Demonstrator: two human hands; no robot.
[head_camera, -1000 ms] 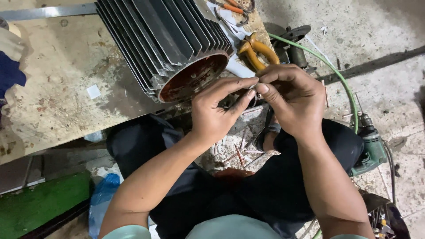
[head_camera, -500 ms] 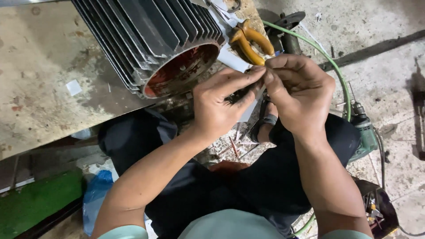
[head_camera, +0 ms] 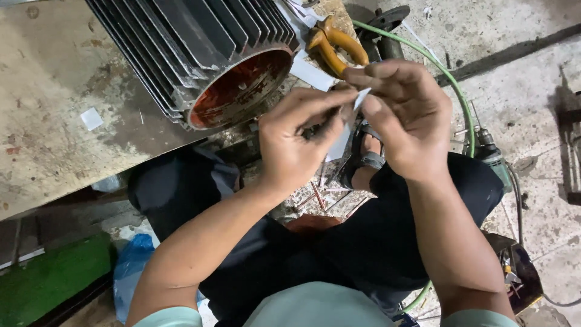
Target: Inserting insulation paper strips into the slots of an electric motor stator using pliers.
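My left hand [head_camera: 298, 140] and my right hand [head_camera: 404, 115] meet in front of my chest, fingertips together on a small white paper strip [head_camera: 345, 130] that hangs down between them. My left fingers also pinch something small and dark; what it is I cannot tell. Just beyond the hands lies a dark finned motor housing [head_camera: 193, 48] with its open round end and reddish windings [head_camera: 242, 88] facing me.
The motor rests on a stained workbench [head_camera: 54, 115]. Orange-handled pliers [head_camera: 333, 45] lie behind my hands. A green hose [head_camera: 451, 91] curves over the concrete floor to a green power drill [head_camera: 493, 157]. Green mat [head_camera: 42, 278] and blue bag [head_camera: 130, 266] lower left.
The view has shifted, so the motor and pliers sit higher and left in frame. My hands stay together, and the white strip now shows between the fingers.
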